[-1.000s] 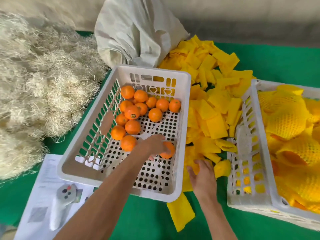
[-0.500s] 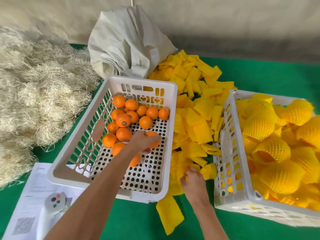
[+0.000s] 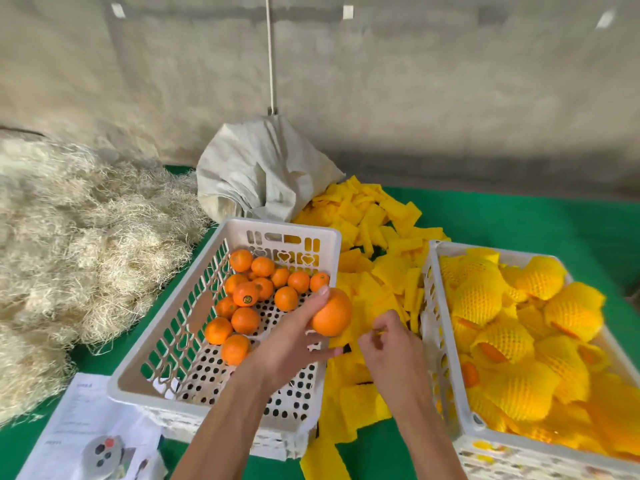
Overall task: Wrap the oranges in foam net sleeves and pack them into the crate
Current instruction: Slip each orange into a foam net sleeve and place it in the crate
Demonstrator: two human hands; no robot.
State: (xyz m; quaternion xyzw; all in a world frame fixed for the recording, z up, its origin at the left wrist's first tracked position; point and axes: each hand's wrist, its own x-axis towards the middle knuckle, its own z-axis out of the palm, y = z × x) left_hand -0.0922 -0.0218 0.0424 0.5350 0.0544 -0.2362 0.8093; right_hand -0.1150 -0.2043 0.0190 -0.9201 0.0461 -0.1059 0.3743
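- Nearest the camera, at the lower left, a sheet of paper (image 3: 86,420) lies on the green table cover (image 3: 519,220) with a small grey controller (image 3: 104,452) on it.
- Just beyond, the left hand (image 3: 287,344) grips one orange (image 3: 331,312) between thumb and fingers, lifted over the right rim of the white basket (image 3: 166,341).
- Beside it, the right hand (image 3: 388,344) has its fingers curled together over the pile of foam net sleeves (image 3: 377,271); it seems to pinch a sleeve edge, but I cannot tell for certain.
- On the right stands the crate (image 3: 446,358), filled with wrapped oranges (image 3: 485,299) in yellow netting.
- Inside the basket, the loose oranges (image 3: 246,296) sit bunched toward its far end.
- Further back, the flat yellow sleeves spread between basket and crate, reaching up to a crumpled white sack (image 3: 263,174).
- Off to the far left lies a heap of pale wood wool (image 3: 69,237), against a grey wall (image 3: 415,81).
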